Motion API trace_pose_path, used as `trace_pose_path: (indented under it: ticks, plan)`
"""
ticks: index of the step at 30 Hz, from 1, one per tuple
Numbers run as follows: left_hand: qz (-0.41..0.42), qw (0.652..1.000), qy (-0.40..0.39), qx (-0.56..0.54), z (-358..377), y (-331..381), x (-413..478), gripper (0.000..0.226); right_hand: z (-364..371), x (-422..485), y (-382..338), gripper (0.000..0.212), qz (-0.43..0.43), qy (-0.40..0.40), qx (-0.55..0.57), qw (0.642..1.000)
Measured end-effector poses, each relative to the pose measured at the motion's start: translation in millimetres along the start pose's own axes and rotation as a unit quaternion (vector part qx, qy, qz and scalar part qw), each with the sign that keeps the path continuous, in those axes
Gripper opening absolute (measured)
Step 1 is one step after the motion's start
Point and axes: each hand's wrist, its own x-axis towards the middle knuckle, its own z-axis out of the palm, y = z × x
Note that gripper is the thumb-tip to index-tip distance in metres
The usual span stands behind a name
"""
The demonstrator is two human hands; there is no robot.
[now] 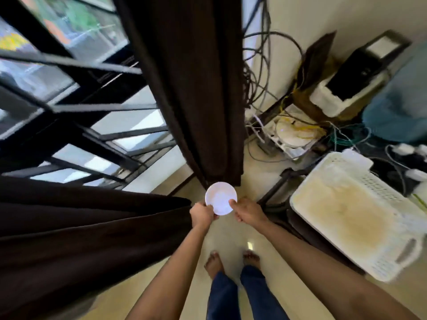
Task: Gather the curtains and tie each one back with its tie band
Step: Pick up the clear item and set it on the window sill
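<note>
Two dark brown curtains hang at a black-framed window. One curtain (191, 88) falls straight down ahead of me; the other curtain (80, 229) spreads across the lower left. No tie band shows. Both hands hold a small round white dish (220, 197) low in front of me, just below the hem of the middle curtain. My left hand (202, 214) grips its left rim. My right hand (246, 212) pinches its right rim with the thumb on top.
A white plastic laundry basket (355, 218) stands at the right. Tangled cables (261, 72) and network gear (293, 135) sit against the wall behind the curtain, with a black box (362, 70) and a blue cushion (397, 105) further right. My bare feet stand on pale floor tile.
</note>
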Motion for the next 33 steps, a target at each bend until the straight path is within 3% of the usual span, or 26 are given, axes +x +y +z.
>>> trace_pose_path:
  ticks: [5,8,14,24,33]
  plan:
    - [0.097,0.986,-0.076,0.117,55,44,-43,0.030,-71,-33,26,0.020,0.018,0.073,0.092,0.993]
    - [0.152,0.966,-0.102,0.184,89,69,-57,0.029,-108,-47,44,0.022,0.028,0.121,0.135,0.983]
    - [0.185,0.962,-0.143,0.144,157,104,-89,0.028,-169,-67,81,0.023,0.081,0.197,0.197,0.957]
    - [0.200,0.947,-0.205,0.145,246,112,-113,0.031,-249,-62,151,0.025,0.157,0.334,0.374,0.851]
    - [0.187,0.945,-0.213,0.166,282,102,-95,0.026,-270,-15,195,0.037,0.211,0.332,0.443,0.806]
